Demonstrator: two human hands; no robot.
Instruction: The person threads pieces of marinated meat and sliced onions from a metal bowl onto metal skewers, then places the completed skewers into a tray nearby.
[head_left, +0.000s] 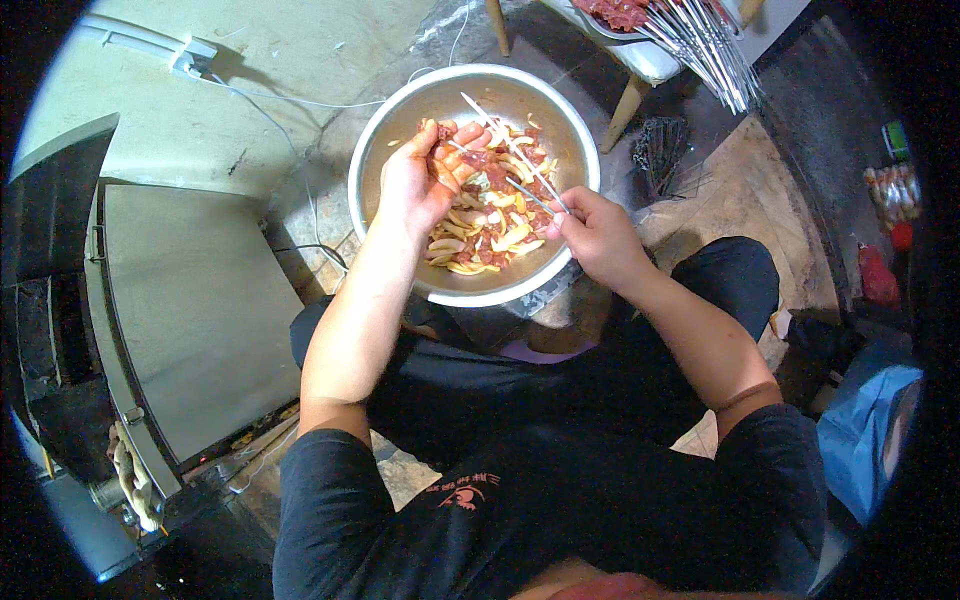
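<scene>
A wide metal basin (555, 97) stands in front of me, holding chunks of raw red meat (484, 259) mixed with pale yellow strips (517, 236). My left hand (427, 180) is over the basin, palm up and smeared with reddish juice, with meat pieces in its fingers. Thin metal skewers are pinched in my right hand (600, 236) at the basin's right rim. One skewer (517, 154) points up and away over the mix. A second skewer (529, 195) runs toward my left hand, where a meat piece (478, 159) appears to be threaded on it.
A pale-seated stool (649, 64) at the top right bears raw meat (615, 11) and a stack of metal skewers (705, 60). Dark thin sticks (660, 154) lie below. Left are a metal cabinet (195, 300) and a cable (300, 172). A blue bag (870, 442) is at right.
</scene>
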